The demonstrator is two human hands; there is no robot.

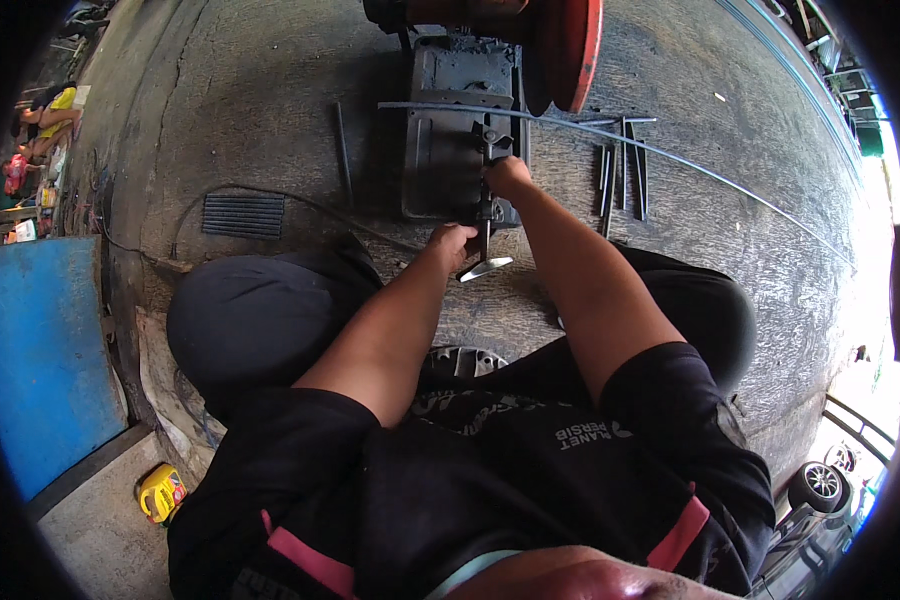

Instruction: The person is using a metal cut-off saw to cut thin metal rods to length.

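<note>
In front of me stands a cut-off saw with a dark metal base (440, 165) and a red-edged guard (588, 60) over its disc. A long thin metal bar (715, 180) lies across the base and runs out to the right. My right hand (510, 178) is closed on the clamp screw (486, 205) that points toward me. The screw ends in a shiny crank handle (486, 268). Just left of that handle is my left hand (453, 244), thumb toward the screw and fingers curled; what they hold, if anything, is hidden.
Several short cut bars (242, 215) lie in a row on the left. A single rod (343, 155) rests nearer the base. More metal pieces (625, 170) are on the right. A cable (315, 200) crosses the floor. A blue panel (45, 360) and yellow container (160, 493) are far left.
</note>
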